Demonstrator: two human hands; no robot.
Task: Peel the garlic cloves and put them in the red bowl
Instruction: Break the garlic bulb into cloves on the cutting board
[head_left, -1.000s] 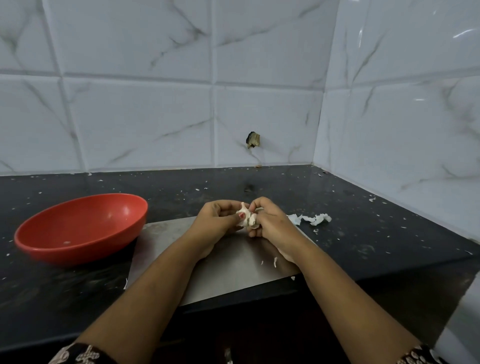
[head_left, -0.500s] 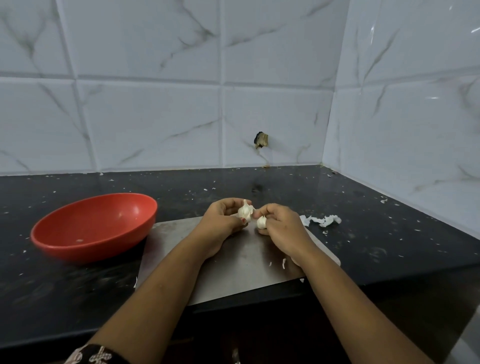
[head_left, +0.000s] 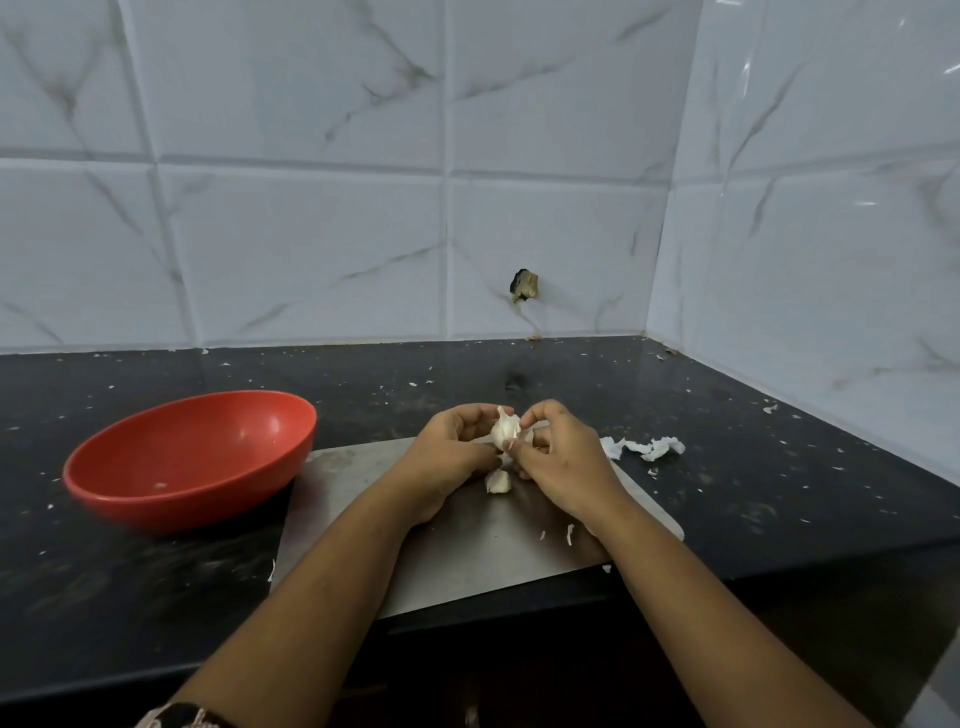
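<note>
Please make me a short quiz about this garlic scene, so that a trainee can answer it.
1. True or false: the red bowl is full of peeled cloves.
2. Where does the pile of peel lie? A in the bowl; B on the counter, right of the board; C on the wall.
3. Fill in: the left hand and the right hand both grip the garlic bulb above the steel ___.
Key: 1 false; 2 B; 3 board.
</note>
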